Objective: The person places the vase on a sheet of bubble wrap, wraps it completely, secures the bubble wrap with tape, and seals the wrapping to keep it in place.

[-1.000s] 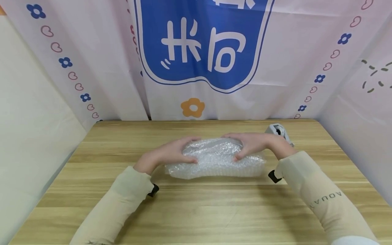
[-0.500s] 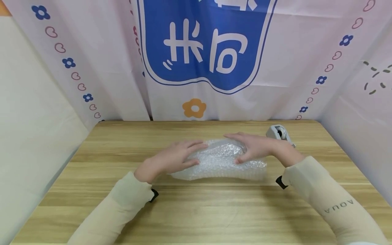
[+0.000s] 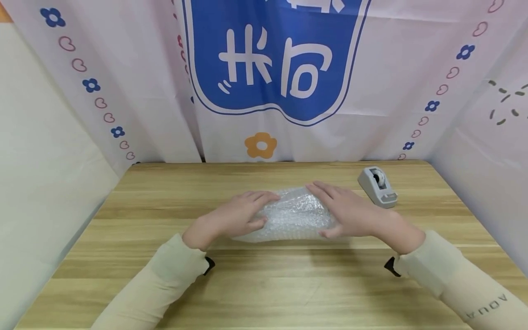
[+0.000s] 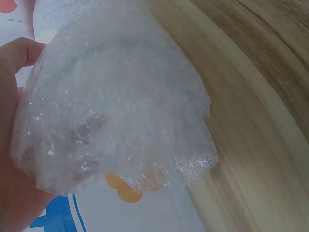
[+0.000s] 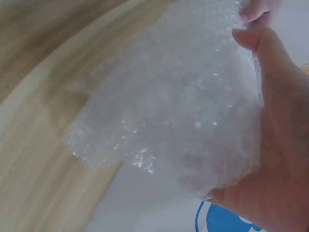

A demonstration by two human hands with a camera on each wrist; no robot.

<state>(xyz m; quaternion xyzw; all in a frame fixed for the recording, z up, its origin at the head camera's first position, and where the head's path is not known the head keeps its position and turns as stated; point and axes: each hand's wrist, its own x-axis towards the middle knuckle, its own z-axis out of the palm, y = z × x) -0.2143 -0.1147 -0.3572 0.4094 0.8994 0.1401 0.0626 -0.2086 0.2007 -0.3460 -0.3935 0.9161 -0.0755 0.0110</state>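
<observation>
A clear bubble wrap bundle (image 3: 294,215) lies crosswise at the middle of the wooden table. What it wraps, if anything, cannot be made out through the film. My left hand (image 3: 241,213) grips its left end, thumb on the near side and fingers over the far side. At the other end, my right hand (image 3: 352,213) holds it the same way, fingers spread over the top. Loose open film (image 4: 130,121) flares out past the left hand in the left wrist view. In the right wrist view the bubbled end (image 5: 164,111) hangs beside the right thumb.
A grey tape dispenser (image 3: 377,188) with a roll in it stands at the back right, behind the right hand. The wooden table (image 3: 264,288) ends at a printed cloth backdrop (image 3: 222,137). Pale side walls (image 3: 45,183) flank it.
My right hand has shifted right and nearer to me along the bundle, uncovering the tape dispenser. The left hand has slid slightly inward over the left end.
</observation>
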